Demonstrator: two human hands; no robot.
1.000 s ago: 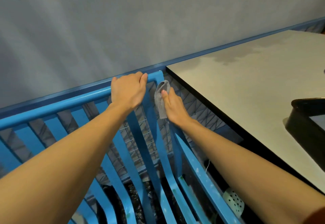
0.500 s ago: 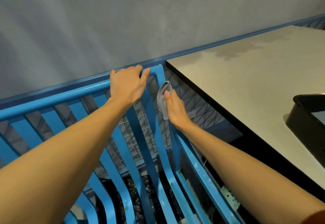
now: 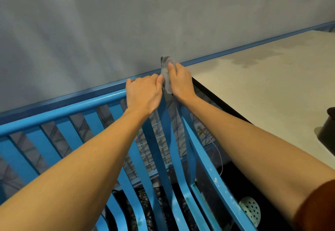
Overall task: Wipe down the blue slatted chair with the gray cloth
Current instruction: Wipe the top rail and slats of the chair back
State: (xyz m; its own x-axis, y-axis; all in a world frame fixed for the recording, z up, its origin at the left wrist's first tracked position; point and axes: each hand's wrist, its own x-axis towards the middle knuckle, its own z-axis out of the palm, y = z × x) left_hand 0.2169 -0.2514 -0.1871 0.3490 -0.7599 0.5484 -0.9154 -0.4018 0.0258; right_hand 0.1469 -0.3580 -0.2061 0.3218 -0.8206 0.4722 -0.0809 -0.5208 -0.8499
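From the head camera, the blue slatted chair (image 3: 63, 111) fills the lower left: a smooth, glossy, rounded top rail with flat painted slats curving down from it, and pale flecks scattered on the side rail at lower right. The left hand (image 3: 143, 93) grips the top rail near its right end, fingers curled over the far side. Just beside it, touching at the knuckles, the right hand (image 3: 181, 84) clasps the gray cloth (image 3: 166, 78), a thin, coarse-woven strip bunched over the chair's top right corner; the thumb presses on the fabric, one end pokes up above the fingers and the other hangs down the corner post. Behind the slats a fine wire mesh (image 3: 154, 140) shows. The wall (image 3: 108, 31) is matte gray with faint streaks, and a blue strip (image 3: 253, 44) runs along its base. To the right lies a flat pale table (image 3: 262, 85) with a dark edge and a darker blotch near the wall. On it, at the right frame edge, a dark container (image 3: 326, 136) is cut off, so its contents cannot be told. Under the table sits a pale green round perforated object (image 3: 251, 210). A rust-colored sleeve (image 3: 317, 209) covers the right upper arm.
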